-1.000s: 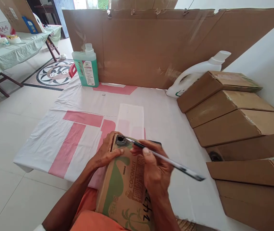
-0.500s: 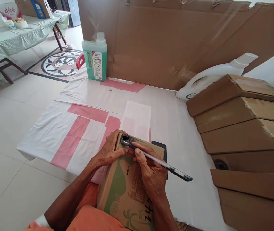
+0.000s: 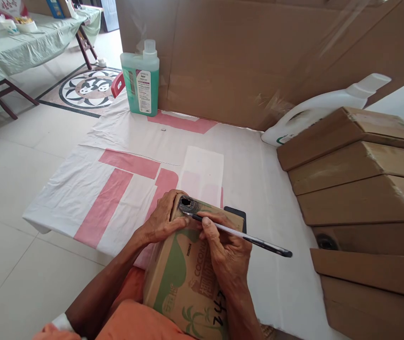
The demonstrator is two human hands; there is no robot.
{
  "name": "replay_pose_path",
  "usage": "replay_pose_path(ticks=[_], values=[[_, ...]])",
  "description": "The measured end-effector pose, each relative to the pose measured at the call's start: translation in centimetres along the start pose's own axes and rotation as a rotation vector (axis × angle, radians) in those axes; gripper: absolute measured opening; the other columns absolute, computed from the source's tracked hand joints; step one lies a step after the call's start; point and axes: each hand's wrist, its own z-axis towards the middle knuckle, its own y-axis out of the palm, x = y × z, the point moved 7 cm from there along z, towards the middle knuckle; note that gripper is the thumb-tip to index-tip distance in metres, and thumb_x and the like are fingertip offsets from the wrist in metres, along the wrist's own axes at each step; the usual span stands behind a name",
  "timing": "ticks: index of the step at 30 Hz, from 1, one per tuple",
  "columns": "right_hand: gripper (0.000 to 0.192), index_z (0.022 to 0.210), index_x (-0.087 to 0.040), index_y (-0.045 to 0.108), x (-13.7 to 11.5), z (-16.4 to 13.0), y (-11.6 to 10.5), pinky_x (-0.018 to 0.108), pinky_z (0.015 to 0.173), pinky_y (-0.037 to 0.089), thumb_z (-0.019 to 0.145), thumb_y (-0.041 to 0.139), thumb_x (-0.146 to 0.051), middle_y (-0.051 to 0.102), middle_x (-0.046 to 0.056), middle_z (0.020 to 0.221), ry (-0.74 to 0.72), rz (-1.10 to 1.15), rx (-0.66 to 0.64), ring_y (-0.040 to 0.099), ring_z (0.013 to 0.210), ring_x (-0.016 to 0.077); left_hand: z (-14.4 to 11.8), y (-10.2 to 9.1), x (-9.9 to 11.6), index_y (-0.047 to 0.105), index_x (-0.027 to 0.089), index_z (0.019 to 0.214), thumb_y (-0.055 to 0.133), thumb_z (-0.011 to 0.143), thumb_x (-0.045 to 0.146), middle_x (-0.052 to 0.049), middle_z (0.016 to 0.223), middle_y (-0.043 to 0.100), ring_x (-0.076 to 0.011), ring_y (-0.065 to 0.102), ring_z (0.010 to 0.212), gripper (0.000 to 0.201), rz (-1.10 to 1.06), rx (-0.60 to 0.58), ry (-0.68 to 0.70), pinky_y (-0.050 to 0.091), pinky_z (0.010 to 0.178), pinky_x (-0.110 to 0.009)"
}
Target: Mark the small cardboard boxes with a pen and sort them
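Observation:
A brown cardboard box [image 3: 173,283] with green print and palm trees leans on my lap and the table edge. My left hand [image 3: 162,219] wraps around its upper left corner, with the thumb along the top. Between the fingers and thumb of my right hand [image 3: 228,245] is a clear-barrelled black pen [image 3: 240,232], its tip at the box's end face. Dark ink scribbles surround a small black hole [image 3: 185,201] near that corner. A flat black object [image 3: 237,216] shows partly behind the box.
The table has a white and red cover [image 3: 254,189]. Several cardboard boxes [image 3: 343,203] are stacked at the right, beside a white jug [image 3: 315,113]. A bottle of green liquid [image 3: 140,85] stands by a large cardboard panel [image 3: 219,61]. Another covered table [image 3: 28,52] is far left.
The pen tip has shifted slightly down, away from the hole's edge, and the pen's rear end has risen and moved right. My left hand stays on the box.

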Motion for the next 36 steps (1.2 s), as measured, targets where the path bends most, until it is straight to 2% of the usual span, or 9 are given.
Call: replay_pose_path(ticks=[3,10,15,18,20,24,28,30,36], values=[[0.022,0.091,-0.022,0.078,0.3,-0.3,-1.1,0.028,0.054,0.048,0.099,0.065,-0.037,0.065,-0.002,0.064,0.019,-0.041,0.089,0.061,0.055,0.0157,-0.1,0.1,0.1,0.055,0.023,0.124,0.066,0.080,0.038,-0.011,0.122,0.060,-0.0348,0.055,0.117,0.048,0.006,-0.009,0.005,0.045,0.100,-0.048],[0.031,0.094,-0.020,0.075,0.4,1.9,-2.4,0.027,0.055,0.050,0.099,0.063,-0.048,0.070,0.001,0.073,0.067,-0.083,0.181,0.062,0.056,0.0146,-0.5,-0.3,-0.1,0.053,0.022,0.128,0.066,0.084,0.044,-0.012,0.129,0.060,-0.0360,0.055,0.124,0.051,-0.039,-0.010,-0.022,0.047,0.100,-0.046],[0.036,0.104,-0.021,0.061,2.2,8.6,-3.3,0.027,0.058,0.056,0.101,0.054,-0.056,0.074,0.009,0.114,0.043,0.184,0.199,0.073,0.080,0.0172,-0.9,-1.2,-0.5,0.053,0.022,0.129,0.063,0.089,0.048,-0.011,0.126,0.063,-0.0337,0.060,0.121,0.049,-0.035,0.007,-0.016,0.047,0.101,-0.043],[0.029,0.105,-0.022,0.053,5.6,12.4,-3.6,0.025,0.059,0.051,0.105,0.041,-0.048,0.074,0.006,0.100,0.126,-0.182,0.132,0.069,0.073,0.0148,-1.1,-1.7,-0.6,0.054,0.023,0.128,0.063,0.091,0.048,-0.009,0.125,0.064,-0.0320,0.061,0.120,0.045,-0.043,0.025,-0.029,0.047,0.100,-0.041],[0.020,0.100,-0.021,0.055,8.3,13.5,-3.1,0.026,0.065,0.050,0.104,0.046,-0.038,0.072,0.003,0.088,0.195,-0.397,0.028,0.067,0.072,0.0150,-1.2,-1.9,-0.7,0.054,0.022,0.128,0.063,0.092,0.048,-0.009,0.125,0.065,-0.0315,0.062,0.119,0.044,-0.045,0.029,-0.043,0.048,0.100,-0.040],[0.013,0.087,-0.018,0.064,12.5,12.5,-0.9,0.030,0.077,0.052,0.094,0.071,-0.027,0.071,0.002,0.080,0.280,-0.565,-0.237,0.068,0.082,0.0184,-1.2,-2.4,-0.9,0.056,0.022,0.126,0.065,0.091,0.051,-0.009,0.122,0.067,-0.0314,0.064,0.115,0.047,-0.072,0.075,-0.071,0.050,0.096,-0.039],[0.026,0.114,-0.016,0.069,14.0,10.4,0.9,0.040,0.085,0.060,0.100,0.070,-0.038,0.073,0.006,0.110,0.357,-0.703,-0.412,0.071,0.094,0.0204,-1.2,-2.7,-1.1,0.058,0.022,0.122,0.068,0.087,0.053,-0.007,0.117,0.068,-0.0301,0.065,0.110,0.048,-0.064,0.127,-0.102,0.050,0.092,-0.037],[0.032,0.125,-0.017,0.067,13.8,10.0,1.1,0.043,0.089,0.061,0.103,0.067,-0.041,0.070,0.008,0.121,0.379,-0.763,-0.425,0.071,0.101,0.0218,-1.1,-2.6,-1.1,0.057,0.022,0.123,0.068,0.087,0.053,-0.007,0.117,0.068,-0.0298,0.065,0.109,0.048,-0.063,0.124,-0.112,0.051,0.090,-0.036],[0.026,0.125,-0.014,0.062,11.8,7.3,-1.0,0.036,0.088,0.051,0.107,0.055,-0.032,0.071,0.016,0.116,0.369,-0.877,-0.333,0.069,0.105,0.0272,-0.8,-2.8,-1.5,0.056,0.022,0.126,0.067,0.090,0.053,-0.008,0.120,0.066,-0.0292,0.064,0.111,0.049,-0.053,0.101,-0.105,0.051,0.091,-0.036]])
